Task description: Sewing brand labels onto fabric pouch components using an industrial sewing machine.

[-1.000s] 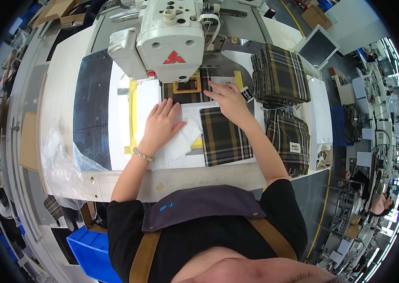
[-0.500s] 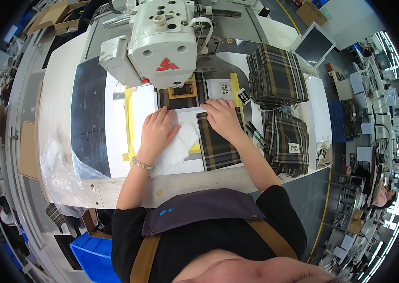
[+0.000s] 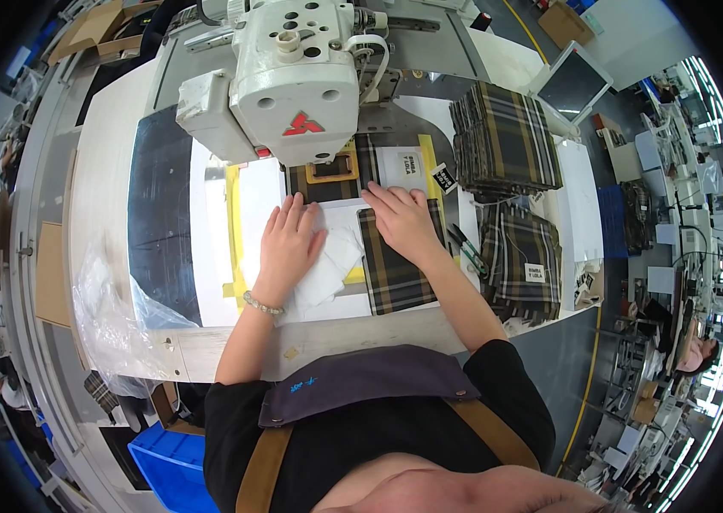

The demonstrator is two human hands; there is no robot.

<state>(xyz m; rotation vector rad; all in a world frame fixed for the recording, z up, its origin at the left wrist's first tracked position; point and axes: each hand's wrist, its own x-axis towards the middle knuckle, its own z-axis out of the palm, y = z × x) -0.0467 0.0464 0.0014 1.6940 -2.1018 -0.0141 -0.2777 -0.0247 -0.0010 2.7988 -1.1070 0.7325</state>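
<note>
My left hand (image 3: 287, 248) lies flat, its fingertips at the near edge of a dark plaid fabric piece (image 3: 369, 160) under the sewing machine head (image 3: 297, 94). White sheets (image 3: 331, 265) lie under and beside its palm. My right hand (image 3: 407, 224) rests with outstretched fingers at the same edge, its palm over a second plaid piece (image 3: 397, 278). Neither hand grips anything. A small yellow frame (image 3: 333, 179) sits on the far fabric, just below the machine head. Right of that fabric lies a white printed label sheet (image 3: 400, 167).
At the right stand a tall stack of plaid pieces (image 3: 507, 137) and a lower pile (image 3: 522, 256). Thread snips (image 3: 468, 250) lie beside my right forearm. A black tag (image 3: 443, 178) is near the stack. Clear plastic (image 3: 113, 312) hangs at the left edge, above a blue crate (image 3: 169, 466).
</note>
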